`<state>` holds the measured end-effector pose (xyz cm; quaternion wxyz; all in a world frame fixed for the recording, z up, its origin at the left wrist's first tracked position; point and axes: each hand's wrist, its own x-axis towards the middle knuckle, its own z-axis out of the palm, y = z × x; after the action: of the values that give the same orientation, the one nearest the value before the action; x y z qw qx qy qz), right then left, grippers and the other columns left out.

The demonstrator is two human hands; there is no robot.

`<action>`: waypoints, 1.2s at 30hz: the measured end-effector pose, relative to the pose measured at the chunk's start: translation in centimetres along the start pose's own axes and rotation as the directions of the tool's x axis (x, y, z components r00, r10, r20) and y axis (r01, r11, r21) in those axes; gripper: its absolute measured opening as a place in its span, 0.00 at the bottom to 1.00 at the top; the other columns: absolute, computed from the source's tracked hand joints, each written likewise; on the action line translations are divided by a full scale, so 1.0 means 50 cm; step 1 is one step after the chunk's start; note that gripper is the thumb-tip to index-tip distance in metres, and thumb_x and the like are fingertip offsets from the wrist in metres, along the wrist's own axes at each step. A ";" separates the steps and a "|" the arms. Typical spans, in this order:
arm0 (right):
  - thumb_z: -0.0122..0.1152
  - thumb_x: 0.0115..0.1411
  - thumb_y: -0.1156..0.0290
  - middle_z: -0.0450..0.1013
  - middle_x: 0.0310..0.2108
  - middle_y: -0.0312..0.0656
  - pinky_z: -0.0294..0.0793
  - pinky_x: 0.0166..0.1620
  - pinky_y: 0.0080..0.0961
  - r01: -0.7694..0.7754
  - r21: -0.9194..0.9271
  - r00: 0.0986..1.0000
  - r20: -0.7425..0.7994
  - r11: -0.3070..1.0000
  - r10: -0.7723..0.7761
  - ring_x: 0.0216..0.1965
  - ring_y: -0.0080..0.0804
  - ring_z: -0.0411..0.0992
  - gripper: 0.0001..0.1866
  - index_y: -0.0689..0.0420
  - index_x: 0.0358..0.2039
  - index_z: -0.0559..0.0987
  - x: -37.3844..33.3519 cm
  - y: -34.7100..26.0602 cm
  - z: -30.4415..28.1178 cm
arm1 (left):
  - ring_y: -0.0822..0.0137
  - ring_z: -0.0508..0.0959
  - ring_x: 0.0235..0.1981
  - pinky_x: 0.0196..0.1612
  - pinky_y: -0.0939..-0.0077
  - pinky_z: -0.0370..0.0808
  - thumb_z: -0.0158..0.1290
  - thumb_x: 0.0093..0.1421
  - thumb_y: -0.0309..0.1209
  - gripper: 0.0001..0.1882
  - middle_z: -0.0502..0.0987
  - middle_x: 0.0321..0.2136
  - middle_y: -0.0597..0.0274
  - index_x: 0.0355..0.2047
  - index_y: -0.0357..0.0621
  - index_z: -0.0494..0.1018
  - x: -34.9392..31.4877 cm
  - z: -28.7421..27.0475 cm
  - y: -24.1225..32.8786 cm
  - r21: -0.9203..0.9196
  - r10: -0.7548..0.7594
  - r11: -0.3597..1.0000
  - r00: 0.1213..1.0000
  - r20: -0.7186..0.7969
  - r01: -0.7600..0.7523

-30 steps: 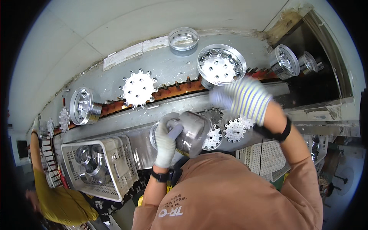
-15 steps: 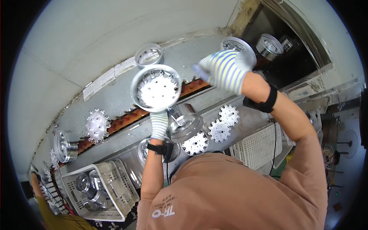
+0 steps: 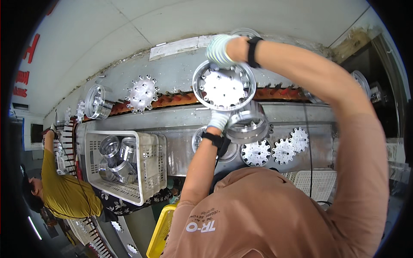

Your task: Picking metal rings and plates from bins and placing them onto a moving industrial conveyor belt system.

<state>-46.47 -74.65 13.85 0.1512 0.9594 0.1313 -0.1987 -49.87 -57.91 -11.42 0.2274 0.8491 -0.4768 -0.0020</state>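
My left hand (image 3: 219, 120), in a striped glove, grips the lower edge of a round silver metal rim (image 3: 198, 93), its fingers partly hidden behind it. Inside the rim sits a bright toothed disc (image 3: 223, 89) with small holes. My right hand (image 3: 220, 50), in the same kind of glove, reaches across to the rim's upper edge. Its fingers are blurred and turned away, so their grip does not show. A second shiny rim (image 3: 248, 124) stands beside my left hand. Below it, toothed discs (image 3: 257, 152) lie on the metal ledge.
A slot with reddish pegs (image 3: 176, 99) runs along the bench. Another toothed disc (image 3: 142, 93) and a rim (image 3: 98, 102) stand left. A white crate (image 3: 152, 165) holds several rims; a yellow crate (image 3: 160, 230) is below. A person (image 3: 64, 193) works at far left.
My right hand has come from the far right over to the top of the rim. The view has turned and shifted, showing more of the left side. My left hand stays at the rim's lower edge.
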 end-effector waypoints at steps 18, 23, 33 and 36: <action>0.53 0.63 0.61 0.78 0.37 0.38 0.75 0.43 0.31 -0.192 0.825 0.712 -0.256 0.532 0.653 0.39 0.34 0.76 0.17 0.57 0.46 0.79 -0.400 -0.257 0.122 | 0.72 0.77 0.26 0.32 0.78 0.76 0.54 0.64 0.43 0.18 0.80 0.29 0.61 0.37 0.37 0.78 -0.278 -0.305 0.005 -0.881 -0.746 -0.238 0.504 0.435 0.408; 0.53 0.63 0.61 0.78 0.38 0.38 0.75 0.44 0.31 -0.195 0.775 0.699 -0.320 0.601 0.640 0.39 0.35 0.76 0.16 0.57 0.46 0.79 -0.364 -0.335 0.084 | 0.67 0.76 0.37 0.42 0.72 0.74 0.49 0.65 0.45 0.22 0.79 0.37 0.59 0.46 0.38 0.76 -0.325 -0.225 0.153 -0.798 -0.737 -0.272 0.417 0.532 0.538; 0.54 0.62 0.62 0.77 0.39 0.40 0.75 0.45 0.32 -0.254 0.685 0.687 -0.369 0.683 0.626 0.40 0.37 0.76 0.17 0.57 0.46 0.78 -0.567 -0.352 0.220 | 0.39 0.78 0.44 0.47 0.57 0.75 0.57 0.54 0.56 0.37 0.77 0.38 0.30 0.47 0.28 0.73 -0.206 0.018 0.268 -0.247 -0.483 0.654 0.647 0.591 0.715; 0.54 0.61 0.62 0.77 0.40 0.40 0.75 0.46 0.33 -0.169 0.661 0.672 -0.465 0.731 0.576 0.41 0.38 0.76 0.17 0.57 0.46 0.78 -0.583 -0.381 0.215 | 0.43 0.79 0.38 0.43 0.52 0.75 0.51 0.60 0.38 0.16 0.79 0.32 0.37 0.37 0.35 0.75 -0.250 0.081 0.246 -0.093 -0.519 0.804 0.769 0.373 0.588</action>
<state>-81.94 -66.42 12.19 -0.1560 0.9710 -0.1004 0.1509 -67.51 -54.78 -12.92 0.2195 0.9112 -0.2321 -0.2602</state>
